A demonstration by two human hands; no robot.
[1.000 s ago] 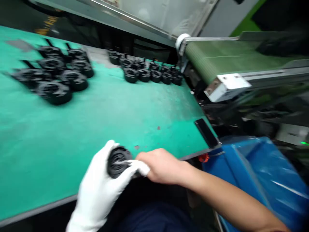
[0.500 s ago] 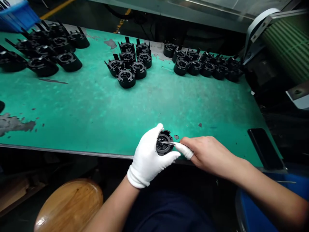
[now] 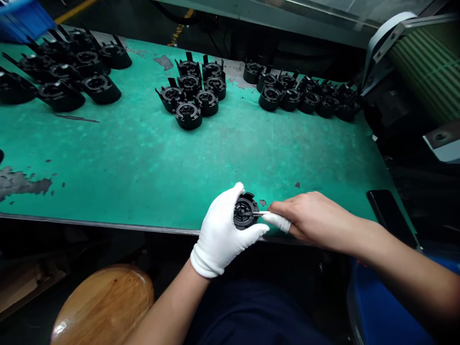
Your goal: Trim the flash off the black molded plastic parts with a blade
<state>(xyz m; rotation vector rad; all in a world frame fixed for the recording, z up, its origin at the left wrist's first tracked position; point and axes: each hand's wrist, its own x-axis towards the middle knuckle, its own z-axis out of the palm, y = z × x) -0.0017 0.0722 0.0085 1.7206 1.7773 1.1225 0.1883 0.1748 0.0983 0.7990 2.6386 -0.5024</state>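
Observation:
My left hand [image 3: 223,227], in a white glove, is wrapped round a round black plastic housing [image 3: 247,221] at the front edge of the bench. Rings and small ribs show on its upturned face; its far side is hidden by the glove. My right hand [image 3: 309,218], bare but for a white cover on the thumb, pinches slim metal tweezers [image 3: 259,213]. Their tip reaches over the face of the housing, and I cannot tell whether it grips anything there.
Similar black housings stand in groups on the green bench [image 3: 143,163]: at the left [image 3: 100,88], in the middle [image 3: 188,117] and at the right [image 3: 271,98]. A phone [image 3: 390,215] lies near the right edge. A green-belted machine [image 3: 427,72] flanks the bench; a wooden stool [image 3: 104,306] stands below.
My right hand and the tweezers have drawn back slightly to the right, and the tweezers lie flatter. My left hand holds the housing almost in the same place. The view has shifted a little.

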